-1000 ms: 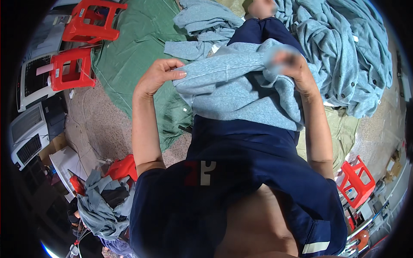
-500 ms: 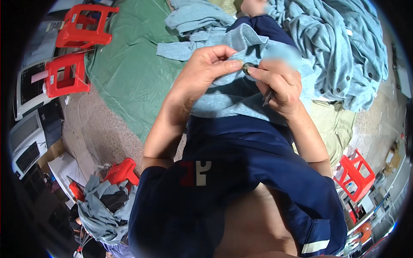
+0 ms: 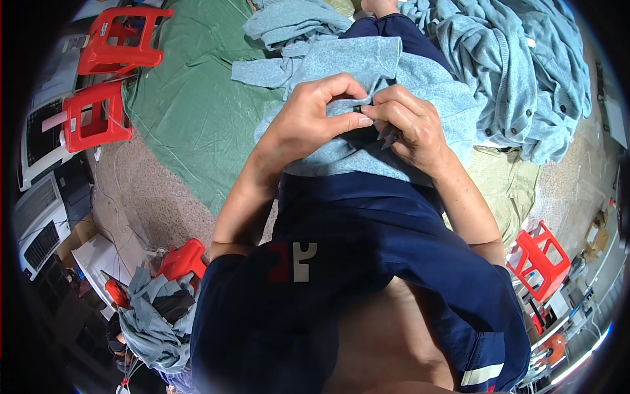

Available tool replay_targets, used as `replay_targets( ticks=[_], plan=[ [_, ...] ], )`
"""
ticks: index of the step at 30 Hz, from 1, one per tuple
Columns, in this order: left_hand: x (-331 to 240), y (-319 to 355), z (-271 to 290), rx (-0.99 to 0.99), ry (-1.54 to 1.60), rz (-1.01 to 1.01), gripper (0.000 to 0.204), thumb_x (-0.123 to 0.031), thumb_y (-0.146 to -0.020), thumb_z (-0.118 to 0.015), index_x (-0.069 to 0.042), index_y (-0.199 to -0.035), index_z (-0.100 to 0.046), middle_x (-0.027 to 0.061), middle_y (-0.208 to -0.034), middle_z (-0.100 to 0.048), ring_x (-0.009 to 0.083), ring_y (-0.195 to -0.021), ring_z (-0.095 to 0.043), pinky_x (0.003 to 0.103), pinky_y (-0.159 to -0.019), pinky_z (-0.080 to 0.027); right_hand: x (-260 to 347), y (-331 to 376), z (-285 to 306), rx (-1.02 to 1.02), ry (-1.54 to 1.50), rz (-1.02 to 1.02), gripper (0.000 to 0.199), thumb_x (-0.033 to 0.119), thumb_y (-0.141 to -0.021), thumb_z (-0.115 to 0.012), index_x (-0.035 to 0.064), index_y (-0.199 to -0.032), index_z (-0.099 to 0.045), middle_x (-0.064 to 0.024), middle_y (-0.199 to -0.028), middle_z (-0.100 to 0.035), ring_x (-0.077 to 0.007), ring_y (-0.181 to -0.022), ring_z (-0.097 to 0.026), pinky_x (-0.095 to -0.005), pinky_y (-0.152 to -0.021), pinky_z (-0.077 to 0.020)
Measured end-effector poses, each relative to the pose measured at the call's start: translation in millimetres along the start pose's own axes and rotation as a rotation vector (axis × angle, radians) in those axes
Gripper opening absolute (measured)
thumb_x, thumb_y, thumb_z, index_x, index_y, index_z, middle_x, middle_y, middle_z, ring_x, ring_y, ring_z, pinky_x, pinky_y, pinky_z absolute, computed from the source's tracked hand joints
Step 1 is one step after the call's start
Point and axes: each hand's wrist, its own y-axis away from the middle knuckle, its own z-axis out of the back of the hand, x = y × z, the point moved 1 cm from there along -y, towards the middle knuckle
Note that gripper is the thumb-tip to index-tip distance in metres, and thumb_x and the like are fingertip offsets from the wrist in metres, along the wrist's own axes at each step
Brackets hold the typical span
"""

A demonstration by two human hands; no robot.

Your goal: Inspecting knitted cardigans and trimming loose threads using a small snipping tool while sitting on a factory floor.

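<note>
A light blue knit cardigan (image 3: 433, 98) lies across my lap. My left hand (image 3: 308, 118) pinches a fold of its edge between thumb and fingers. The thumb and forefinger of my right hand (image 3: 410, 125) close on a small dark button (image 3: 358, 109) at that fold, mostly covered by the fingertips. Tucked in the right palm is a small pointed metal tool (image 3: 390, 139), perhaps thread snips; its kind is not plain. My two hands nearly touch at the fingertips.
A green sheet (image 3: 197, 111) spreads on the floor at left. More blue knitwear (image 3: 472, 46) with dark buttons is heaped at far right, and a folded pile (image 3: 295, 23) lies ahead. Red stools (image 3: 98, 118) stand at left and at right; grey-blue garments (image 3: 154, 328) are heaped at lower left.
My right hand has shifted left and its fingers now close over the button, which showed plainly before. The cardigan's far part has dropped flatter over my lap.
</note>
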Motion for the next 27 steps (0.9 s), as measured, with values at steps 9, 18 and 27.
replay_targets(
  ticks=[9,18,27],
  plan=[
    [-4,1,0,-0.054,-0.466,-0.284,0.019,0.001,-0.072,-0.074,0.000,-0.086,-0.061,0.0093,-0.082,-0.064,0.0165,-0.073,-0.062,0.026,-0.063,-0.049,-6,-9,-5,0.048,-0.252,-0.377,0.022,-0.003,-0.069,-0.071,0.0039,-0.084,-0.056,-0.0051,-0.074,-0.056,-0.0189,-0.063,-0.056,-0.0291,-0.057,-0.0458],
    [12,3,-11,-0.252,-0.670,-0.502,0.019,0.002,-0.071,-0.073,-0.002,-0.082,-0.059,0.0093,-0.077,-0.065,0.0232,-0.066,-0.064,0.030,-0.060,-0.050,-9,-3,-11,-0.075,-0.460,-0.487,0.015,-0.004,-0.070,-0.065,0.0016,-0.079,-0.054,-0.0055,-0.070,-0.054,-0.0139,-0.063,-0.053,-0.0269,-0.056,-0.0423],
    [43,30,33,-0.065,-0.795,-0.040,0.018,-0.014,-0.075,-0.073,-0.005,-0.086,-0.063,0.0113,-0.075,-0.064,0.0232,-0.064,-0.060,0.032,-0.061,-0.046,-38,32,41,0.449,0.257,-0.503,0.019,0.012,-0.076,-0.066,0.0055,-0.093,-0.061,-0.0101,-0.089,-0.060,-0.0311,-0.088,-0.061,-0.0405,-0.074,-0.0486]
  ],
)
